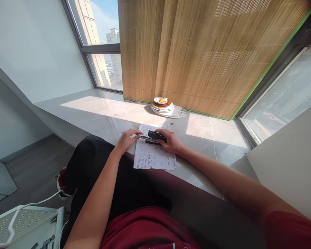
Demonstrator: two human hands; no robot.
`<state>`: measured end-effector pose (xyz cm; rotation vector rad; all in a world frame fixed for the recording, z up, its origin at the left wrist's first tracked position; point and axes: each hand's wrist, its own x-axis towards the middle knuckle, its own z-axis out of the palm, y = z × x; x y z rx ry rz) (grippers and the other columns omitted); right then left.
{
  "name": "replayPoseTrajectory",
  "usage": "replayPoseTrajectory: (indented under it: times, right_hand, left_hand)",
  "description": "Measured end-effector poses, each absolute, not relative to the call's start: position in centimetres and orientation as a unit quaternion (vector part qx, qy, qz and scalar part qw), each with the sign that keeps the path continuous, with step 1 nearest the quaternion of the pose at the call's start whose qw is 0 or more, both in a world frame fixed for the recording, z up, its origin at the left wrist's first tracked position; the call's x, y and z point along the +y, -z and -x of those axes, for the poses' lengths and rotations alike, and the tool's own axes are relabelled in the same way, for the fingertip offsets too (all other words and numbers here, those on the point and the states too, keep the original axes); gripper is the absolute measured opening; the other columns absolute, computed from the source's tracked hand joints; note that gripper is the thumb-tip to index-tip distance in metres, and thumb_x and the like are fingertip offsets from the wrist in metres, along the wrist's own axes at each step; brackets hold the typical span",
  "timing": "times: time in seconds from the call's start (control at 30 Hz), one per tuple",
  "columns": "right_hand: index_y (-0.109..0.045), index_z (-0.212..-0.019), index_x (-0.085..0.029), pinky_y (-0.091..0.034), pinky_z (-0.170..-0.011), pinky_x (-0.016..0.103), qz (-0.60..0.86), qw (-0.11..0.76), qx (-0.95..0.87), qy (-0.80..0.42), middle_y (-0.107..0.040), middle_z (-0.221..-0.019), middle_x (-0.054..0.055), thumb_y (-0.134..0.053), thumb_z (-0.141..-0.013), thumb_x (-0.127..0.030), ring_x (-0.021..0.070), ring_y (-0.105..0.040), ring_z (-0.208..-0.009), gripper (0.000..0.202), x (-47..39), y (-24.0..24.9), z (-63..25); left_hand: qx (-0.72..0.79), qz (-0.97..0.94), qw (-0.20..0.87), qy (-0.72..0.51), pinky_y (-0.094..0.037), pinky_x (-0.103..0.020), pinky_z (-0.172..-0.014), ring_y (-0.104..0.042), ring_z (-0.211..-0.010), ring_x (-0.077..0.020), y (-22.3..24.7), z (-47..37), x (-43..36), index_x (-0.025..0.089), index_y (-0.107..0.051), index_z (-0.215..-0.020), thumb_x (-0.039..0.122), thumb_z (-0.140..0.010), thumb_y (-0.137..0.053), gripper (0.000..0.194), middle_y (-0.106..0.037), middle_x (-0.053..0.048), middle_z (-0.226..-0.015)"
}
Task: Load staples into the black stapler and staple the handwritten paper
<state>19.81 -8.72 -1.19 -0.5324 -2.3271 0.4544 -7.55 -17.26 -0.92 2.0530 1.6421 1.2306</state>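
A black stapler (155, 137) lies over a sheet of paper (155, 157) covered in handwriting, on the pale tiled window ledge. My right hand (171, 141) is wrapped round the stapler's right end. At its left end, my left hand (127, 140) pinches a thin metal part (143, 137) that sticks out of the stapler between thumb and fingers. Some of the paper is hidden under the stapler and my right hand.
A stack of plates (162, 106) stands at the back of the ledge (209, 133), before a bamboo blind (184, 52). A small dark piece (171, 123) lies beyond the paper. A white rack (28, 221) with a cable is at lower left.
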Motion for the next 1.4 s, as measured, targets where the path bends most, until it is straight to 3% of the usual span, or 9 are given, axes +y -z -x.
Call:
replayPoseTrajectory:
  times: [0.4, 1.4]
  right_hand:
    - [-0.062, -0.132, -0.024, -0.055, -0.095, 0.045, 0.205, 0.348, -0.898, -0.176, -0.074, -0.119, 0.011, -0.066, -0.094, -0.023, 0.0299, -0.07, -0.108, 0.038, -8.54, 1.35, -19.74]
    - [-0.065, -0.129, -0.024, -0.055, -0.094, 0.045, 0.215, 0.36, -0.886, -0.197, -0.074, -0.117, 0.01, -0.067, -0.093, -0.019, 0.0289, -0.069, -0.106, 0.037, -8.31, 1.17, -19.94]
  left_hand:
    - [0.571, -0.719, 0.142, -0.37, -0.053, -0.035, -0.086, -0.068, -0.102, -0.0253, 0.89, 7.54, -17.09, 0.027, -0.08, -0.113, 0.04, -0.098, -0.061, 0.027, -0.075, -0.005, -0.109]
    - [0.585, -0.7, 0.155, -0.38, -0.054, -0.037, -0.093, -0.068, -0.105, -0.0255, 0.86, 7.87, -17.19, 0.024, -0.079, -0.107, 0.04, -0.092, -0.068, 0.025, -0.078, -0.006, -0.112]
